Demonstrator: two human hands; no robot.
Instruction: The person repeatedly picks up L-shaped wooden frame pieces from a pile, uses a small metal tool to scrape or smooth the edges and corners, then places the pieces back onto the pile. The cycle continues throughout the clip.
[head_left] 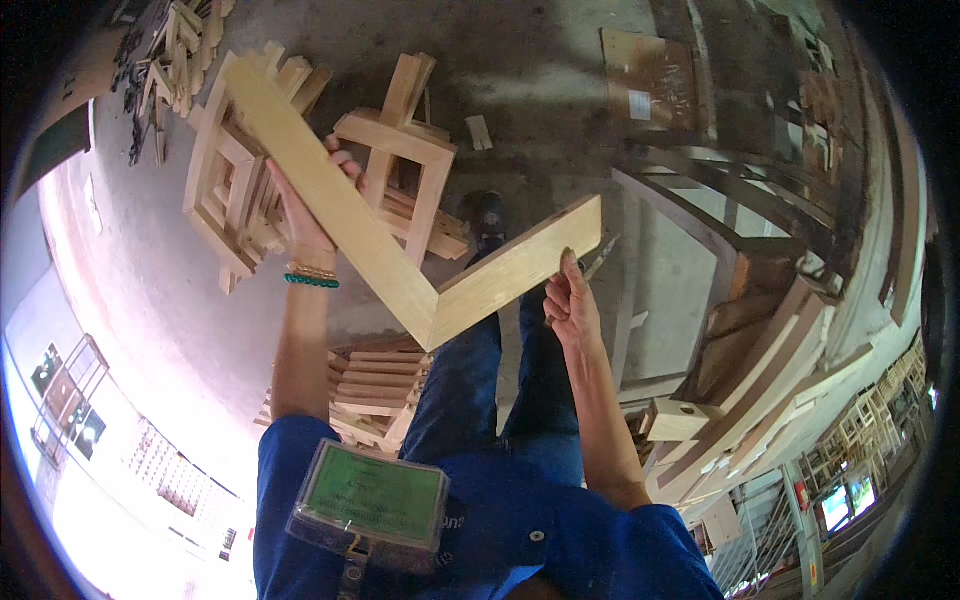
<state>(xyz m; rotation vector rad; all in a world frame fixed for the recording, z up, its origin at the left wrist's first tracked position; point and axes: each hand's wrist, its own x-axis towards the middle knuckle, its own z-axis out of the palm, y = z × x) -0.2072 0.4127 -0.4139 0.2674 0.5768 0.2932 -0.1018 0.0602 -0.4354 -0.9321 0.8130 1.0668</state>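
Two hands (303, 213) (572, 303) on mitred wood (342, 203); faintly lettered green badge (372, 497).

Blue short-sleeved shirt (490, 500) and darker blue jeans (455, 395) on the wearer I follow remotely.
On the shirt I make out pale lettering (452, 522), a round pale fastener (537, 535) and a clear badge holder (437, 500) with a green card (375, 490). The left wrist (312, 255) carries a green beaded bracelet (312, 281) and a gold-coloured one (312, 270); I see one dark shoe (486, 215), dimly.
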